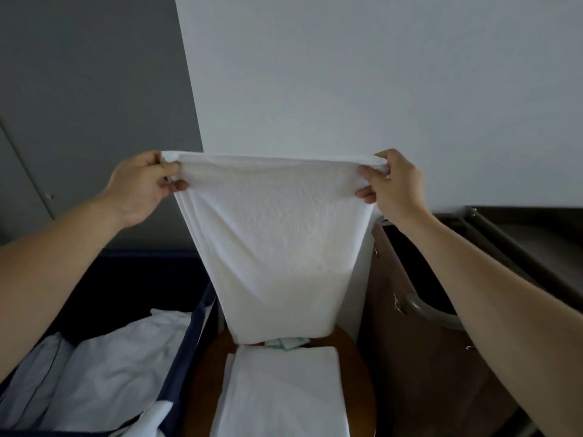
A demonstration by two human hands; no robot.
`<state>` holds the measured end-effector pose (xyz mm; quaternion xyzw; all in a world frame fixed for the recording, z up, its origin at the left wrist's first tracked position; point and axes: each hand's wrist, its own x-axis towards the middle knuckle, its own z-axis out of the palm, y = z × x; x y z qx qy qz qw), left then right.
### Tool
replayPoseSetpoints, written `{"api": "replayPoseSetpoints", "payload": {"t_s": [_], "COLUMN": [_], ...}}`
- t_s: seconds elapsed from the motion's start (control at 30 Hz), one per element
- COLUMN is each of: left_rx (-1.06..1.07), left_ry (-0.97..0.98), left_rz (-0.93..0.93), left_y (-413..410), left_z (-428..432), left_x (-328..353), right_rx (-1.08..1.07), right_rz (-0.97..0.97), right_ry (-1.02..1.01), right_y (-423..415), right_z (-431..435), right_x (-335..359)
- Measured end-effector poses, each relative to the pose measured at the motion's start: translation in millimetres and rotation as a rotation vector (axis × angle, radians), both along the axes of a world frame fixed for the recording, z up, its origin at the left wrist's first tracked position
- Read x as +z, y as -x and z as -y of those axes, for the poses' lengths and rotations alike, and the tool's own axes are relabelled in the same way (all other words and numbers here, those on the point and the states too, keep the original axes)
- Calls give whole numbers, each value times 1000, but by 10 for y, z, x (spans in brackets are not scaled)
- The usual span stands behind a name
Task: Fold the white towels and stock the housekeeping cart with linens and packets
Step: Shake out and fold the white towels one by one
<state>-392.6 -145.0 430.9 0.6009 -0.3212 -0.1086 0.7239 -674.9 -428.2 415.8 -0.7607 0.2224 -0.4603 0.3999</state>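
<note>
Hanging in the middle of the frame, the white towel [271, 241] is stretched taut along its top edge between two raised hands. It drops in doubled layers that narrow toward a folded lower edge. The left hand [142, 187], at middle left, pinches the towel's upper left corner between thumb and curled fingers; the right hand [394, 184], at middle right, grips the upper right corner the same way. Just below the towel's lower edge, at bottom centre, a folded towel stack [280, 392] lies flat on a round wooden tabletop [359, 373]. A small pale green-and-white packet [285, 343] peeks out at the stack's far end. At the lower left stands a dark blue fabric bin [195, 335] holding loose white linens [110, 373]. At the right is the brown cart [410, 310], with a grey curved handle [426, 313] on its side. Behind everything, a white wall [347, 74] fills the upper right and a grey wall [88, 89] the upper left.
</note>
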Motion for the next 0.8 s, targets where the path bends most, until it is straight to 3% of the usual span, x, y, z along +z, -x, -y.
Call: {"api": "replayPoseSetpoints", "payload": {"t_s": [0.13,0.27,0.4,0.53,0.8], "left_rx": [-64,-165,-187,-183,-224], "left_ry": [-70,-202,-420,-653,-803], "left_rz": [-35,-184,-261,-265,-368], "left_y": [197,356,563,790,707], "left_z": [-377,-864,-1182,-1291,-1039], "left_x": [-369,-904,-1479,-2008,-2504], "right_rx": [3,-48,-58,-72,-40], "right_rz": [-96,-228,-400,-614,-840], "right_ry": [-4,-29,-96,-123,-192], "right_y": [322,584,748,924,1053], "right_z": [-400,-782,-1034,-1167,-912], "right_x": [-361,-796,-1287,-1792,-2325]}}
